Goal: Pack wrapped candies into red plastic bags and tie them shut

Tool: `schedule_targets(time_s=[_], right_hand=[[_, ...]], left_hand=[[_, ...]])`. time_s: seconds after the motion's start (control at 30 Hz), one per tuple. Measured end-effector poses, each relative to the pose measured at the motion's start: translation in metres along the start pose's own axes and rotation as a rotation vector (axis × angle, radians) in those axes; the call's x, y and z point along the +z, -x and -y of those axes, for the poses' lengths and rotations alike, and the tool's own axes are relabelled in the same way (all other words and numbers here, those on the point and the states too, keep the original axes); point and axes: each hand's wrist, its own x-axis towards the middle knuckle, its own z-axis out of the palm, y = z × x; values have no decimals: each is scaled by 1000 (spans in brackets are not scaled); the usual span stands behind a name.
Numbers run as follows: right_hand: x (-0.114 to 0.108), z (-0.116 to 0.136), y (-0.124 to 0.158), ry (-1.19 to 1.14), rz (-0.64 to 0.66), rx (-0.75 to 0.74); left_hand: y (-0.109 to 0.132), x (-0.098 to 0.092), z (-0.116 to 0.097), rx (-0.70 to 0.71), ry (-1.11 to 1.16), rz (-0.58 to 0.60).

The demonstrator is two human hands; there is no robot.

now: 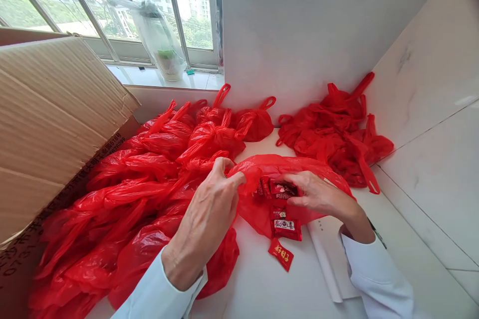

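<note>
A thin red plastic bag (258,219) lies spread open in front of me, its mouth facing my body. My left hand (209,209) pinches the left edge of its mouth between thumb and fingers. Inside the mouth, my right hand (314,193) has its thumb and fingers closed about a small red wrapped snack packet (282,189); its fingertips are partly hidden. Another red packet with a white label (286,229) rests at the lip of the bag. Closer to me, a loose red packet with gold characters (281,254) lies on the white surface.
Many filled, knotted red bags (149,179) crowd the left side. More red bags (333,134) are heaped at the back right corner. A cardboard box (56,119) leans in at far left. White paper (329,259) lies under my right forearm. A bagged cup (164,50) stands on the windowsill.
</note>
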Motion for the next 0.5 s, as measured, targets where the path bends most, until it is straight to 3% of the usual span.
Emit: schedule_targets(time_s=[0.23, 0.4, 0.5], right_hand=[[9, -3, -6, -126, 137, -22], [16, -14, -11, -82, -42, 30], [28, -15, -21, -77, -169, 47]], left_hand=[[-2, 3, -7, 112, -43, 15], [-2, 9, -13, 254, -135, 131], [-1, 18, -9, 226, -173, 185]])
